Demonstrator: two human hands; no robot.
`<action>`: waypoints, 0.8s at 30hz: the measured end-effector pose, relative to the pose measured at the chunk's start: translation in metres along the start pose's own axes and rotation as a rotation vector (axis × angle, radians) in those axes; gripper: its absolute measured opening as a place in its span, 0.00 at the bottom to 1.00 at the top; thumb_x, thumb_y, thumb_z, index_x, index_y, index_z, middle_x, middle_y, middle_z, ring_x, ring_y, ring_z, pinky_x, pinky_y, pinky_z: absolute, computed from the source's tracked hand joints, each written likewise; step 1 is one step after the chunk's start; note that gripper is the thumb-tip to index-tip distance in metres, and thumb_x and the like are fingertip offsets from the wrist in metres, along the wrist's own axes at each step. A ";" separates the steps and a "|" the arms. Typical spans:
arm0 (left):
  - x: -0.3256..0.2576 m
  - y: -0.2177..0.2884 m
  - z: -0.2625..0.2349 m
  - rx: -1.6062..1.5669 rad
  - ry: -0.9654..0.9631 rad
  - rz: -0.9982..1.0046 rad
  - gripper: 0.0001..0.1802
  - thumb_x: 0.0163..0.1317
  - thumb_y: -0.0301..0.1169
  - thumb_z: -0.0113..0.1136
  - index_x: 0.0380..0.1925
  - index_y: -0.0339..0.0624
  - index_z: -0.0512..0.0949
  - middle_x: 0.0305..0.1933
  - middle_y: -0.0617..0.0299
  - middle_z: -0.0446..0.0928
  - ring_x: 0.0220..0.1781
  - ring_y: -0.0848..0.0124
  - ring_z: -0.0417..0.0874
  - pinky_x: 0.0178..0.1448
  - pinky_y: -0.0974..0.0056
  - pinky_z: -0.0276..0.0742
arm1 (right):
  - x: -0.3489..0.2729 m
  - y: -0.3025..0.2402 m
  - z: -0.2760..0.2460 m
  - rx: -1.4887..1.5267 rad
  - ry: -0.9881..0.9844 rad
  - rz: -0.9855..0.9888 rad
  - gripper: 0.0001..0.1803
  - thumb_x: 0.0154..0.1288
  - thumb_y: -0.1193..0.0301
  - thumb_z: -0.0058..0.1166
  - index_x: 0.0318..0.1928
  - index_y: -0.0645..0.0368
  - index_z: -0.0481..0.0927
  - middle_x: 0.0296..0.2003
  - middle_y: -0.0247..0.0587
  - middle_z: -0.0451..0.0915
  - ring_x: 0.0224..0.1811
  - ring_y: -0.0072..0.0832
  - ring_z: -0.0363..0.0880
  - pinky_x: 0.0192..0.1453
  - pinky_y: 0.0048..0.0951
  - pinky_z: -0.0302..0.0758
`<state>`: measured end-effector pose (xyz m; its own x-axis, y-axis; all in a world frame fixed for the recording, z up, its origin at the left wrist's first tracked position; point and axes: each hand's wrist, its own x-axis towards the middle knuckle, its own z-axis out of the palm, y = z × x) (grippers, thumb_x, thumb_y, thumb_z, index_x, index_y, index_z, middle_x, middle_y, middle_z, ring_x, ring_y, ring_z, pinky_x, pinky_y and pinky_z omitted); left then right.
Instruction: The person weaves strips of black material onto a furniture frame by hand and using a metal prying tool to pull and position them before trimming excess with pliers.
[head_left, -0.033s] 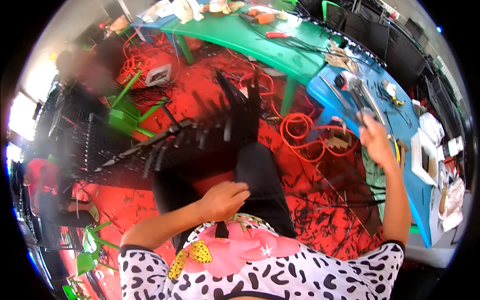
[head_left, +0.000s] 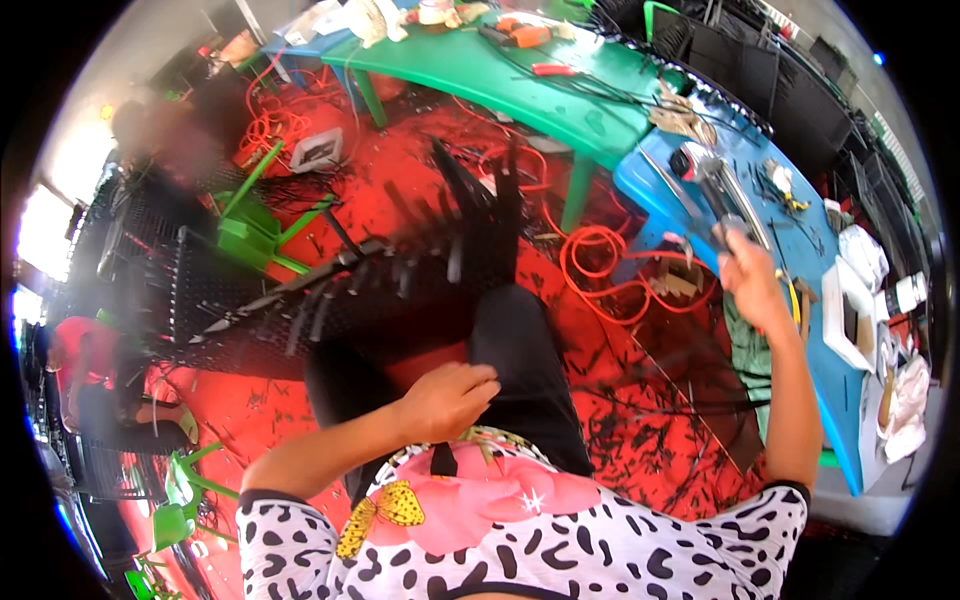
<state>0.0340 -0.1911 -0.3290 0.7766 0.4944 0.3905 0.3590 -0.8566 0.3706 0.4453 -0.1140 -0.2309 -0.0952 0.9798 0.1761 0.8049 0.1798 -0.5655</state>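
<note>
My right hand (head_left: pixel 752 275) reaches out to the blue table and is closed around the dark handle of a tool (head_left: pixel 712 183). This tool has a rounded head with a red part; its exact kind is unclear. My left hand (head_left: pixel 450 400) rests at my lap with its fingers curled in, and whatever may be inside them is hidden. Just beyond my knees leans a black woven wicker piece (head_left: pixel 470 265), with many loose strip ends sticking out along it. Neither hand touches it.
The blue table (head_left: pixel 822 345) at right bears a white tray (head_left: pixel 848 315), a white bottle (head_left: pixel 905 293) and loose tools. A green table (head_left: pixel 440 72) stands ahead. Orange hose (head_left: pixel 590 262) coils on the red floor among black scraps. Green chairs (head_left: pixel 247 235) and a person (head_left: pixel 85 350) are at left.
</note>
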 end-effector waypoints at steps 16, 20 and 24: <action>-0.277 -0.034 -0.062 0.584 0.195 -1.148 0.12 0.47 0.25 0.60 0.35 0.41 0.75 0.38 0.52 0.73 0.38 0.50 0.78 0.38 0.52 0.77 | 0.331 -0.073 -0.088 -0.623 0.855 -0.752 0.22 0.69 0.72 0.34 0.62 0.51 0.66 0.57 0.47 0.71 0.58 0.43 0.71 0.56 0.36 0.71; -0.342 0.009 -0.024 0.601 -0.008 -1.527 0.14 0.49 0.30 0.61 0.37 0.42 0.77 0.40 0.51 0.73 0.40 0.51 0.78 0.41 0.52 0.77 | 0.358 -0.049 -0.079 -1.045 0.649 -0.372 0.24 0.64 0.75 0.39 0.61 0.51 0.65 0.46 0.48 0.75 0.48 0.47 0.76 0.51 0.38 0.73; -0.354 0.012 0.003 0.486 -0.100 -1.601 0.15 0.49 0.33 0.61 0.39 0.43 0.77 0.40 0.51 0.74 0.41 0.51 0.79 0.41 0.53 0.78 | 0.356 0.044 0.002 -1.311 0.524 -0.365 0.23 0.55 0.73 0.52 0.54 0.56 0.70 0.43 0.44 0.74 0.50 0.40 0.71 0.49 0.41 0.69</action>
<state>-0.2348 -0.3764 -0.4653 -0.4853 0.8603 -0.1560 0.8682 0.4953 0.0304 0.4454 0.2432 -0.1948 -0.4181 0.7027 0.5756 0.7564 -0.0817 0.6490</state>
